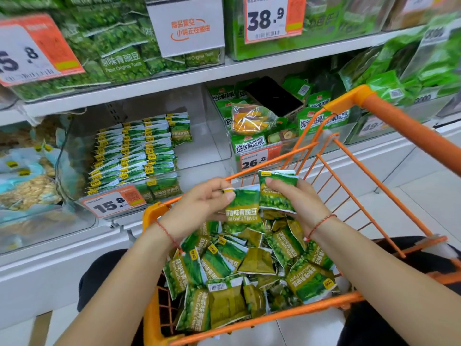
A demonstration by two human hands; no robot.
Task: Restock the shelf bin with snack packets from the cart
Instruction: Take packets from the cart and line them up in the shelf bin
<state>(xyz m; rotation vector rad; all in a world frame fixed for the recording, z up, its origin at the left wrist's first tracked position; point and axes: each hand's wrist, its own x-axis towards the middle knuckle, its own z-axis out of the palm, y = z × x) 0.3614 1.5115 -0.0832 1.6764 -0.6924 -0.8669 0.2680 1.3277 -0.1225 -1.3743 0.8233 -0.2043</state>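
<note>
The left hand (204, 203) is pinching one green garlic-pea packet (243, 213) by its top edge while the right hand (294, 198) is gripping a small stack of packets (277, 191), both above the orange cart (349, 299). The glossy, crinkled packets are looking slippery, so a loose stack risks fanning out and dropping before reaching the shelf bin (199, 151), which is sitting half filled with neat rows

Bright, even shop light falls from overhead and leaves only soft shadows under the white metal shelf boards (159, 83). The clear plastic bin fronts (45, 228) carry pale glare. The wide lens bows the shelves and stretches the corners. The orange-and-white price cards (37, 49) at the upper edge are smeared with blur; the green foil snack packets (245, 268) in the middle look sharp.
</note>
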